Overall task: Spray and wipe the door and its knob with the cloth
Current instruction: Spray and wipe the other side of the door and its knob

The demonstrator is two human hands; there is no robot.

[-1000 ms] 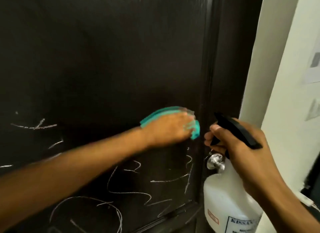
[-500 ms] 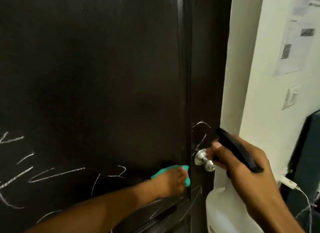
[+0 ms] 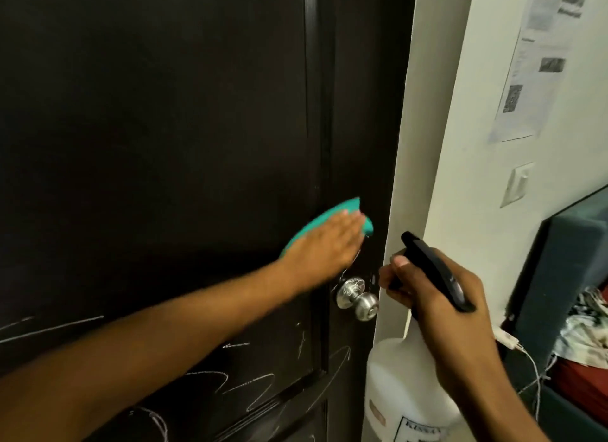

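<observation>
Teal cloth lies flat against the dark door, pressed there by the left hand with its fingers straight, just above the silver knob. The right hand has its grip closed round the neck of the white spray bottle, forefinger curled at the trigger, black nozzle aimed towards the door edge and knob. Chalk-like scribbles cover the lower panel, so much of the wiping looks undone, and the knob appears untouched by the cloth. Risks, as I judge them: a squeeze now could wet the left hand or the pale frame instead of the door; a flat palm may skate over the panel's grooves and smear chalk rather than lift it; the bottle could knock the knob, being so near
</observation>
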